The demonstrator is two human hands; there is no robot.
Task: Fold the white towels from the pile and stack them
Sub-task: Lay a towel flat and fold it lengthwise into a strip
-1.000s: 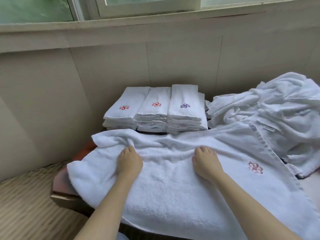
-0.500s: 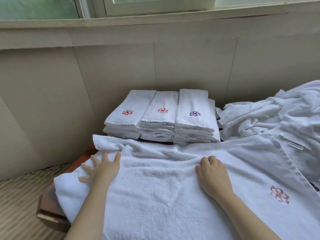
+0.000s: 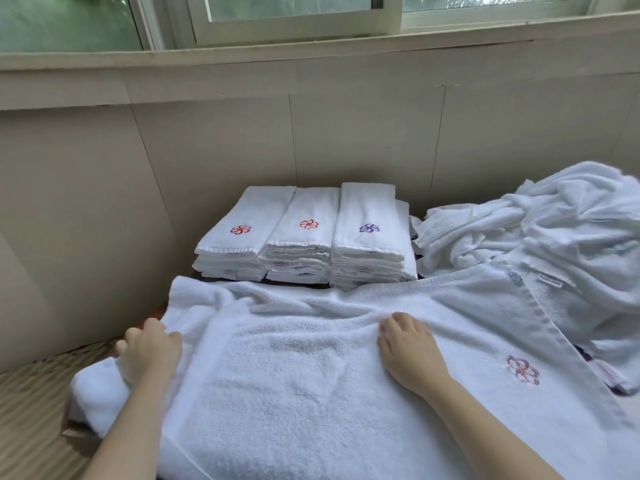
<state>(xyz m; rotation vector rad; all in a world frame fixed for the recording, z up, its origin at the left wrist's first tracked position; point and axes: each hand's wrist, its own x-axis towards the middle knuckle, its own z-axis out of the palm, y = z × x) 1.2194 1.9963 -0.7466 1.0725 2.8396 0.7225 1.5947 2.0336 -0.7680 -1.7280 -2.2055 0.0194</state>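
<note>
So the towel [image 3: 311,358] I'm working on is spread flat right in front of me, across the near edge of the surface, with its right end running up onto the pile [image 3: 561,230] of unfolded ones. My left hand [image 3: 149,351] has its fingers curled round the bunched left end of it. My right hand [image 3: 408,348] sits on top near the middle, fingertips bent down into a ridge of cloth. I honestly can't tell if it's pinching that ridge or just pressing.

My read is the next bit is folding the left end over. To do it clean I'd keep the right hand as the anchor, lift the left end instead of dragging it, and line the edges up before flattening. That wrinkle along the far side wants smoothing first or it gets baked into the fold. The embroidered flower [image 3: 523,370] is off to the right, and probably should end up on top like the others.

The folded stacks [image 3: 304,244], three side by side, sit just behind the towel against the wall [image 3: 363,140], window [image 3: 294,15] above. The main snag is the pile on the right: the towel overlaps it, so pulling could drag loose ones along. The left end also hangs off over the woven floor [image 3: 31,393].
</note>
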